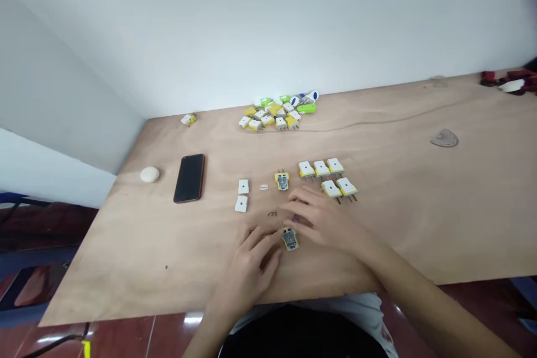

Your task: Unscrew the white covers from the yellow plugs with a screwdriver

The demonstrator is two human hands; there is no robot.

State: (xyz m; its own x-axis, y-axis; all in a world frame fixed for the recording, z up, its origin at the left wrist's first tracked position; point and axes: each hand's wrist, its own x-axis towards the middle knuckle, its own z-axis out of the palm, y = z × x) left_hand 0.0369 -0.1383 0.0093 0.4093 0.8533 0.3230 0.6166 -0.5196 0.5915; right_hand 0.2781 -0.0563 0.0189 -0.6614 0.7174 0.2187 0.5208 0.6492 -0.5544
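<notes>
An opened electrical plug (290,239), yellow-edged with a grey inside facing up, lies on the table between my hands. My left hand (252,260) rests beside it, its index fingertip at the plug's upper left corner and the thumb held apart. Above and right of that plug is my right hand (321,215), fingers bent around a small dark purplish thing (296,218), mostly hidden. Several small screws (272,213) lie just beyond my left fingers. Farther up are a second opened plug (282,180), two small white strips (264,187) and two white plug covers (243,186).
Several white-and-yellow plugs (321,168) stand in two rows at right. A pile of plugs (268,114) sits near the wall, with a lone plug (188,119) to its left. A phone (189,178), a white round object (150,174) and a grey flat piece (444,138) lie on the wooden table (398,179).
</notes>
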